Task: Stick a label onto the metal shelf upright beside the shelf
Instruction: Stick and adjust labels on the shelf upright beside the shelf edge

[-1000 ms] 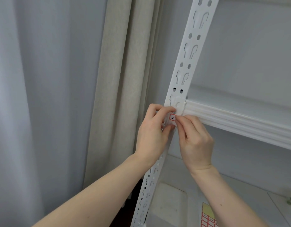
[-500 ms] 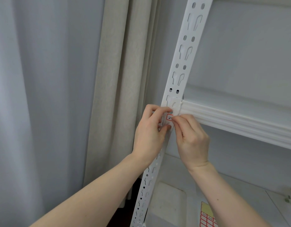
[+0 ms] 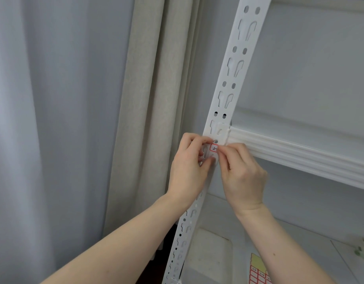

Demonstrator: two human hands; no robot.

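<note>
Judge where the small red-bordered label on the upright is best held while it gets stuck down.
By its side edges, pinched from left and right. The label lies flat against the narrow upright, just below the shelf joint. The left hand and right hand flank it, leaving its face visible.

Two hands are in view, a left hand (image 3: 187, 171) and a right hand (image 3: 243, 177). One red-bordered label (image 3: 214, 148) sits on one white perforated shelf upright (image 3: 230, 83). One shelf beam (image 3: 300, 154) joins it. Two curtains hang: one grey (image 3: 54, 119), one beige (image 3: 152, 99). One sheet of labels (image 3: 258, 272) lies below.
</note>
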